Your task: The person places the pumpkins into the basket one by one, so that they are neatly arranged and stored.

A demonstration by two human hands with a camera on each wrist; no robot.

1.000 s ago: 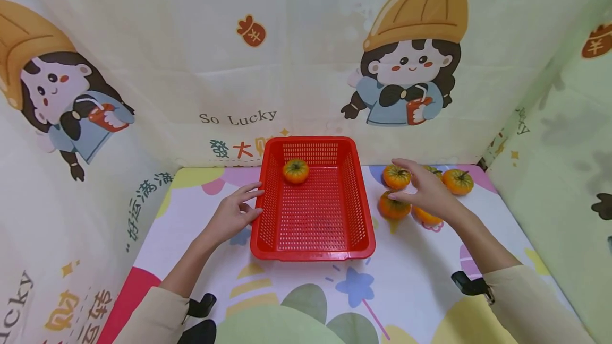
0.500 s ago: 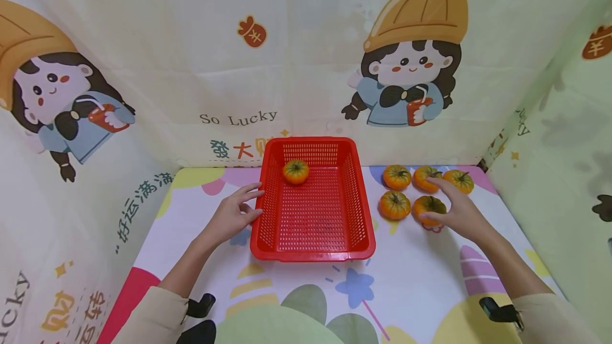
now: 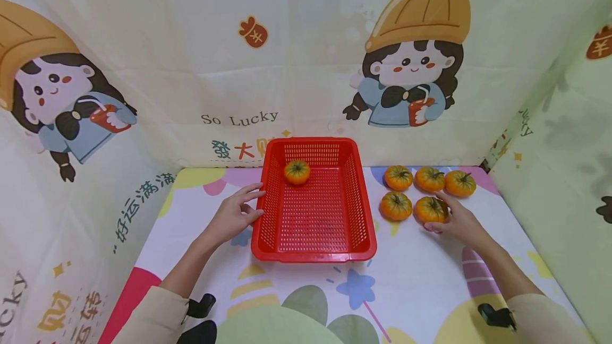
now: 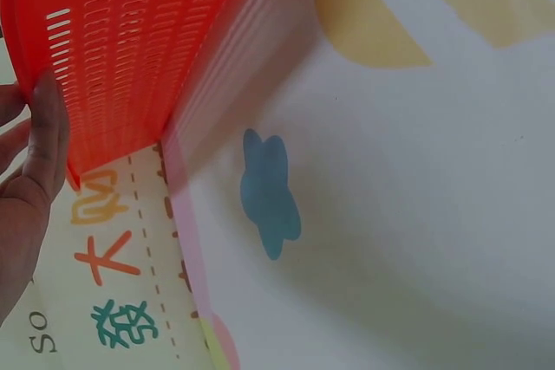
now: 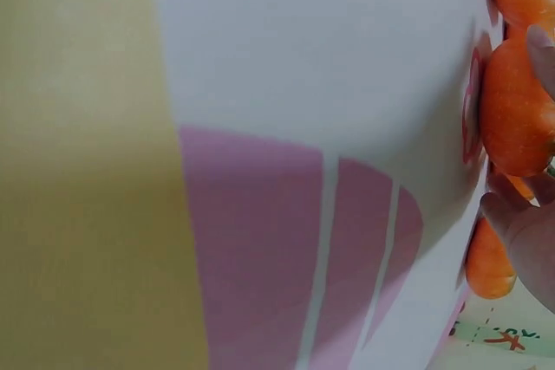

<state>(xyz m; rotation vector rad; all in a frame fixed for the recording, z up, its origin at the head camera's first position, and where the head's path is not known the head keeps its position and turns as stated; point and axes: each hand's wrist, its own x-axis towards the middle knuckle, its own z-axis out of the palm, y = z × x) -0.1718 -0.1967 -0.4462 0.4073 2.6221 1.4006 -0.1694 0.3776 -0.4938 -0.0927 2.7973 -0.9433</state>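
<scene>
A red plastic basket (image 3: pixel 313 255) stands on the table with one small orange-green pumpkin (image 3: pixel 297 172) inside at its back left. Fingertips and thumb of my left hand (image 3: pixel 234 216) touch the basket's left side, the fingers fairly straight. In the left wrist view, that hand (image 4: pixel 30 171) lies against the basket rim (image 4: pixel 26 41). On the right, my right hand (image 3: pixel 459 222) holds the near right pumpkin (image 3: pixel 429 209) between thumb and fingers, and the pumpkin rests on the table. The right wrist view shows this pumpkin (image 5: pixel 516 110) between the thumb and fingers, cut off by the frame edge.
Beside the held pumpkin sits another pumpkin (image 3: pixel 396 206). Behind them is a row with a left pumpkin (image 3: pixel 398 178), a middle pumpkin (image 3: pixel 430 179) and a right pumpkin (image 3: pixel 460 183). A printed cloth wall (image 3: pixel 306 84) stands behind the table (image 3: pixel 406 269).
My right hand has moved right from above the left pumpkins to the near right pumpkin and closed its fingers around it. My left hand and the basket have stayed in place.
</scene>
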